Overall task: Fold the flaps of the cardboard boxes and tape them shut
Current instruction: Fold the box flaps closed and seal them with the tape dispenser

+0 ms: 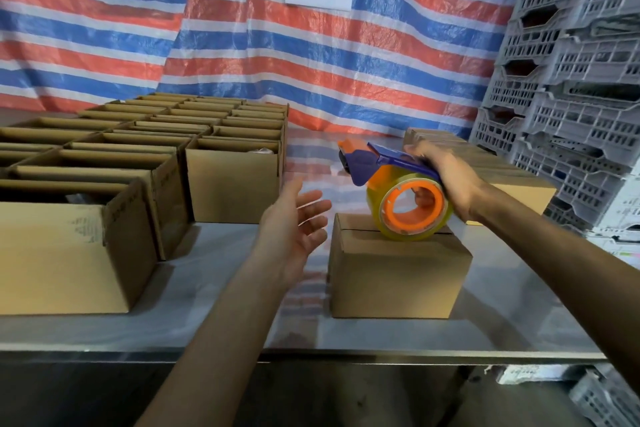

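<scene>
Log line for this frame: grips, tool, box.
left grip: open, empty, left of box | right grip: holds tape dispenser over box top | box flaps: folded down

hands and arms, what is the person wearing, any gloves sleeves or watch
Nothing shows: the left hand and right hand are bare, no gloves. The left forearm and right forearm are uncovered to the picture's edge, with no sleeve, watch or band.

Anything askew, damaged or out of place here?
Nothing stands out. The open brown cardboard boxes stand in tidy rows, the small closed cardboard box sits square, and the right hand holds the blue-and-orange tape dispenser over it.
</scene>
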